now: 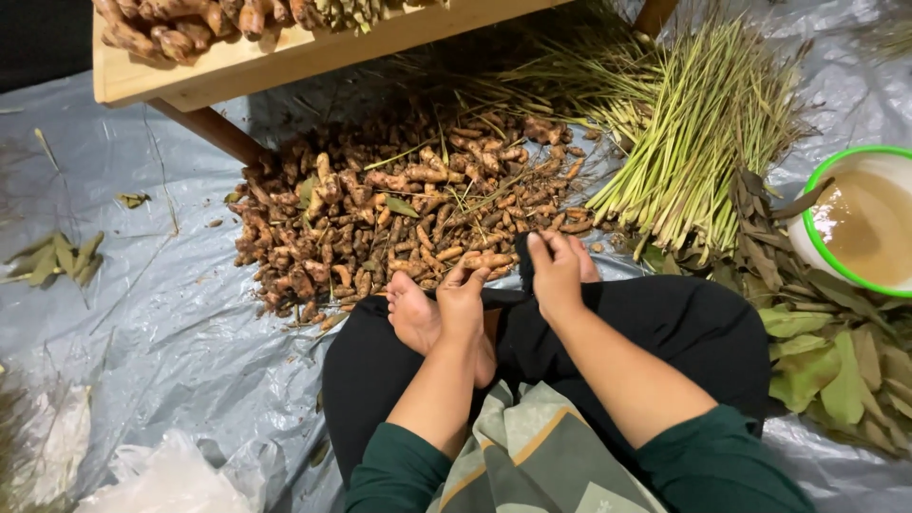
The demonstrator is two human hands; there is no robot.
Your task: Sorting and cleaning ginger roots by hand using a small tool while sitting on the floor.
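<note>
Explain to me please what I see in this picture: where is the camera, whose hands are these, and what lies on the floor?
The camera sits on a person's head and looks down, so both hands are that person's own. The person sits cross-legged on a grey plastic sheet. The left hand rests by the bare foot; the right hand pinches the black trouser cloth. Neither holds a root. In front lies a pile of turmeric roots, beside it a bundle of lemongrass stalks. On the right stand a green-rimmed basin of cloudy water and dried leaves. Above is a wooden table.
</note>
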